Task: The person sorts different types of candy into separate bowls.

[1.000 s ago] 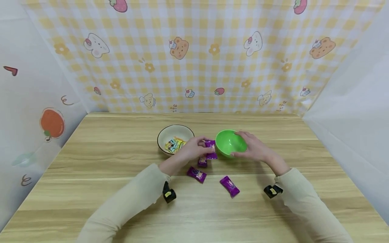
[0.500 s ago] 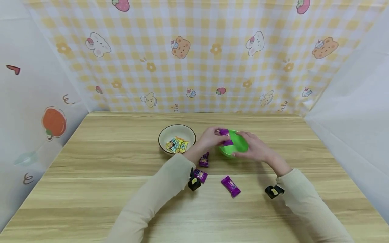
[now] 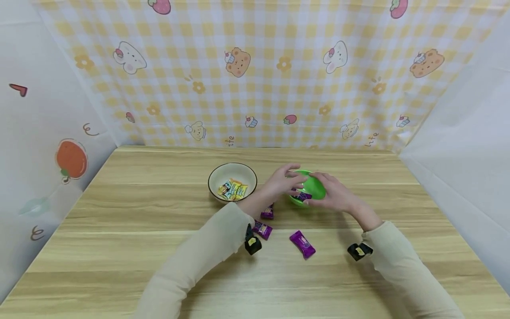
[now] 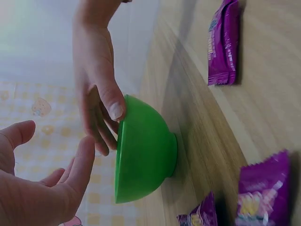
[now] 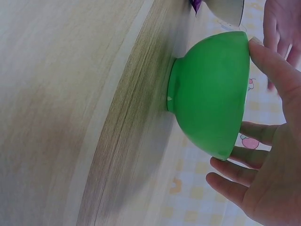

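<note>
Spread and holding nothing, my left hand [image 3: 283, 182] hovers over the near-left side of a green bowl [image 4: 146, 150]. Inside that bowl lies a purple candy packet [image 3: 304, 196], partly covered by the fingers in the head view. My right hand [image 3: 335, 195] holds the bowl from the right, its thumb [image 5: 270, 63] on the rim and its fingers further round the rim. The bowl stands upright on the wooden table. Nearer to me lie more purple packets: one by the left wrist [image 3: 268, 212], another [image 3: 264, 229] just below it, and a third [image 3: 302, 244] further right.
A cream bowl [image 3: 226, 170] with a dark rim stands left of the green one. It contains several yellow and blue packets [image 3: 238, 190]. A checked cloth [image 3: 255, 97] with cartoon prints hangs behind the table [image 3: 119, 248].
My left hand has carried a purple packet rightward from beside the green bowl to above it and let it go; its fingers have spread. The right hand has stayed at the rim.
</note>
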`<state>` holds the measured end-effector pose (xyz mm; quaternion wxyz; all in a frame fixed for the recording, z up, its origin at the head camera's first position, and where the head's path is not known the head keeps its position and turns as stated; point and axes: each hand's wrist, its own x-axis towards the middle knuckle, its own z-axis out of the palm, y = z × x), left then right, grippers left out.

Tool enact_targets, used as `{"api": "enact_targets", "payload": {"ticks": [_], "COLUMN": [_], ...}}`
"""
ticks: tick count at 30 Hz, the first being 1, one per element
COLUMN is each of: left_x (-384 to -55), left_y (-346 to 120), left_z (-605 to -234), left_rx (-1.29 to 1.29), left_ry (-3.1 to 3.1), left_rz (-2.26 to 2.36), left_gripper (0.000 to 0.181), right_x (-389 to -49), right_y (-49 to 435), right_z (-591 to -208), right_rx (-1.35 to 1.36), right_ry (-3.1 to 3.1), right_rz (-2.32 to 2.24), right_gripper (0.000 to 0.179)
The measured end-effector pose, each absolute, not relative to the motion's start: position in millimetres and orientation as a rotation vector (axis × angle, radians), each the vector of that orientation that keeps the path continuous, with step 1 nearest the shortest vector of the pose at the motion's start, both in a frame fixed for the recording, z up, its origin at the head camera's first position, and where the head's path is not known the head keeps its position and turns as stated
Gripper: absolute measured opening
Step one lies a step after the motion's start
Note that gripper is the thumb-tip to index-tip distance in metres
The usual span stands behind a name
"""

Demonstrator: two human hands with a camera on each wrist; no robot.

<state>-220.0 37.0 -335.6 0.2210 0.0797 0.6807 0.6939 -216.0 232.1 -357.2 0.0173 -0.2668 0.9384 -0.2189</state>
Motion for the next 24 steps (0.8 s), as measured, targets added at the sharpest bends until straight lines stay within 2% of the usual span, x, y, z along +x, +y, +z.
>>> {"api": "enact_targets", "payload": {"ticks": [7, 14, 24], "left_x": [-198, -176, -163], "left_y": [-5, -45, -60], "left_z": [-341, -362, -386], "left_rx": [0.343, 0.474, 0.72], "left_ry": [1.975, 2.097, 2.409], "left_rz": [1.754, 1.537, 1.241], "left_gripper": [0.051, 0.042, 0.04], "right_x": [-219, -220, -219], "right_y": [232, 233, 232], "right_z": [-360, -359, -358], "right_rx": [-0.84, -0.809, -0.803], "right_ry": [2.916, 2.902, 2.906], "right_rz": [-0.69, -0.685, -0.673], "right_gripper": [0.083, 0.088, 0.086]}}
